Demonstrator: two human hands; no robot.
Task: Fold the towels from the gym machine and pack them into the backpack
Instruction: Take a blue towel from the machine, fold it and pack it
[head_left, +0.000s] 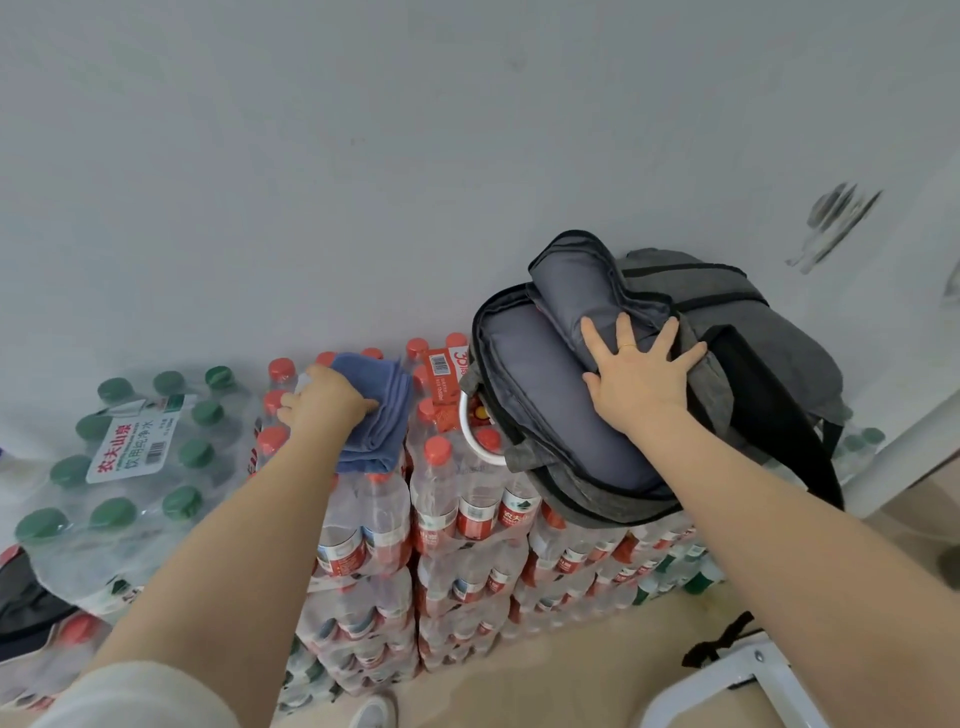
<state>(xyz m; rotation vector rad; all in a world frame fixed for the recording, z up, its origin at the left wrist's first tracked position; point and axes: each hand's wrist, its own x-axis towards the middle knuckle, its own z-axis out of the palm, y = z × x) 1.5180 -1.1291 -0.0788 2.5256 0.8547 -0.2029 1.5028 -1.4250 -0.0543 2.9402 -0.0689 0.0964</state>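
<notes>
- The left hand grips a folded blue towel, thumb over the top of the cloth and the fingers curled round its left edge.
- The towel lies on the red caps of a shrink-wrapped stack of water bottles; most of it spreads to the right of the hand and hangs a little over the front edge of the stack.
- The right hand rests flat on the grey backpack, fingers straight and spread, gripping nothing; a ring shows on one finger.
- The backpack lies on the same stack, to the right of the towel and apart from it, against the white wall. Its main compartment is unzipped, and the hand presses on the flap folded back over it.
- A black strap of the backpack hangs over the right side of the stack.
- Left of the red-capped stack stands a lower pack of green-capped bottles.
- A white metal frame shows at the lower right, on the pale floor.
</notes>
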